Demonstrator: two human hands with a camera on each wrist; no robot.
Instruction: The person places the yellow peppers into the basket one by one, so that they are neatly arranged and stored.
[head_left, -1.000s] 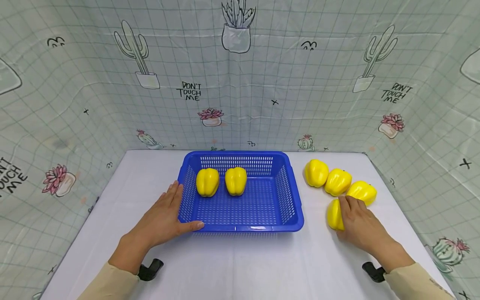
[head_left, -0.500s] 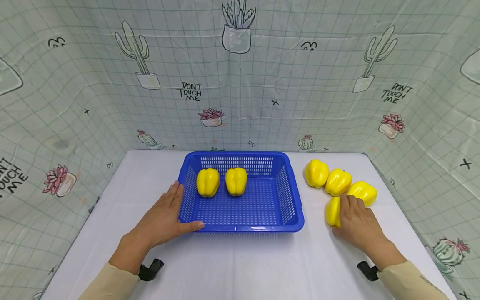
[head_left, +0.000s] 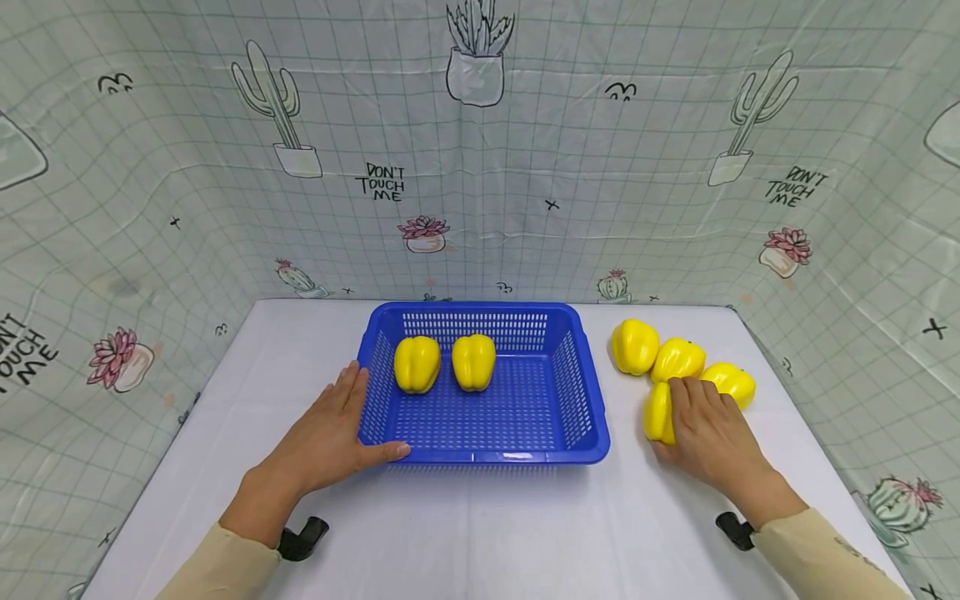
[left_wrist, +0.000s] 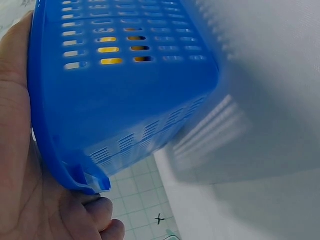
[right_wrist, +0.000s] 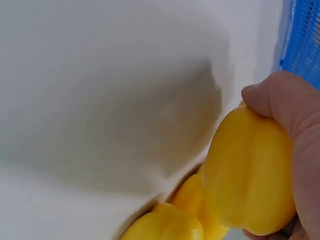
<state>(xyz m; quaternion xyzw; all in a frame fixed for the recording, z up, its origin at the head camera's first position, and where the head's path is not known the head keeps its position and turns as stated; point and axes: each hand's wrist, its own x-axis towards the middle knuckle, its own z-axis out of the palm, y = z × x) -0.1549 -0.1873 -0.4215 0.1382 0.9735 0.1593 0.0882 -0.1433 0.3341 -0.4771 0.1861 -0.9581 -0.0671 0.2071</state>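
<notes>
On my head feed I have the right hand clamped on a glossy yellow bell pepper, its thumb curled over the near end; that pepper is right of the blue perforated plastic basket, over the white table. My right wrist feed shows its shadow falling beside it. The left hand rests at the basket's near left corner, fingers straight and together along the left side, thumb spread apart onto the near rim. Inside, toward the far left, two upright yellow peppers stand slightly apart. I see three loose yellow peppers running from the far right toward the held one.
</notes>
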